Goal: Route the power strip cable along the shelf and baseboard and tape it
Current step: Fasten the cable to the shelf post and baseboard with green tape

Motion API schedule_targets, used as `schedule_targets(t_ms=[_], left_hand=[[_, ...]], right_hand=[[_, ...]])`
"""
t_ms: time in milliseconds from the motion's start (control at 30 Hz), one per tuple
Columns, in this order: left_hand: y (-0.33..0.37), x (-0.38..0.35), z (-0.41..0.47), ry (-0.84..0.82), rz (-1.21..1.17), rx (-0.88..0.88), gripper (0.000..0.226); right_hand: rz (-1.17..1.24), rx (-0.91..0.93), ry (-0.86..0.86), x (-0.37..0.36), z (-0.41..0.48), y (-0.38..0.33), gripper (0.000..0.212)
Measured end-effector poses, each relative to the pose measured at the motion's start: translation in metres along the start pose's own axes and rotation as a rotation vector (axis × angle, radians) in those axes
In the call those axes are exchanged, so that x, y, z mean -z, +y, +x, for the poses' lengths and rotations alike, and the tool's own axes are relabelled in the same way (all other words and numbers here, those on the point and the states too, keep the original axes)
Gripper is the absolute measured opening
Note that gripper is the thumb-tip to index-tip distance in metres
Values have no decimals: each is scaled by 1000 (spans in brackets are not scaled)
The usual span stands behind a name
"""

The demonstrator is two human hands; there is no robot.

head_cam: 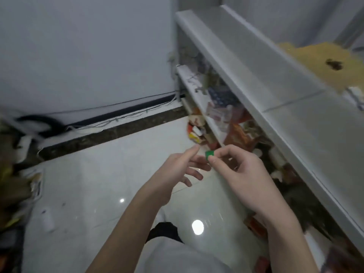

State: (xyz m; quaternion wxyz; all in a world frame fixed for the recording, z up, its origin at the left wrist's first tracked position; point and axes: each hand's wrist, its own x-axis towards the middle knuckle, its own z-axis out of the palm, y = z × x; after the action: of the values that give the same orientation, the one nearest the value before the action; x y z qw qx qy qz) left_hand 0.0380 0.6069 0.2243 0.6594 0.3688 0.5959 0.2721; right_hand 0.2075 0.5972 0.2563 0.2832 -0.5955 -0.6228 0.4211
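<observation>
- Head view gives me a glossy white tiled floor (102, 174) filling most of the picture, with bright light reflections on it and a dark stone strip running across where it meets the pale wall (78, 46).
- To my right I see a long grey shelf unit (256, 79) slanting from the top centre to the lower right corner; its lower levels are crammed with coloured packets and boxes (226, 123), too blurred for me to name.
- Along the foot of the wall a black baseboard (126, 113) carries thin cables (118, 119), black and white, running toward the shelf corner; I cannot tell which of them belongs to the power strip.
- At the left edge a heap of clutter is cut off and smeared by motion.
- My right hand (242, 174) is closed in a pinch, thumb and forefinger clamped on a small green piece of tape (209, 154), held above the floor just in front of the lower shelf edge.
- My left hand (177, 170) is open with fingers spread, holding nothing; its forefinger tip sits just left of the tape, near it, though I cannot tell whether it touches.
- A yellow patch on the shelf top at the upper right is blurred and cut off.
</observation>
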Motion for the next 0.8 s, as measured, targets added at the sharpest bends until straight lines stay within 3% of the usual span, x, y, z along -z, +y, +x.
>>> schedule_targets(t_ms=[167, 367, 567, 700, 800], left_hand=[[-11, 119, 10, 205, -276, -65, 40], [-17, 232, 5, 502, -414, -158, 22], [-23, 309, 15, 674, -574, -137, 19], [-25, 357, 38, 779, -660, -102, 15], [-21, 401, 66, 861, -729, -75, 13]], right_hand=[[-117, 72, -281, -95, 70, -54, 16], [-245, 100, -427, -191, 137, -102, 18], [-295, 129, -611, -267, 192, -141, 12], [-317, 129, -692, -312, 235, -162, 9], [-218, 49, -638, -350, 281, -176, 4]])
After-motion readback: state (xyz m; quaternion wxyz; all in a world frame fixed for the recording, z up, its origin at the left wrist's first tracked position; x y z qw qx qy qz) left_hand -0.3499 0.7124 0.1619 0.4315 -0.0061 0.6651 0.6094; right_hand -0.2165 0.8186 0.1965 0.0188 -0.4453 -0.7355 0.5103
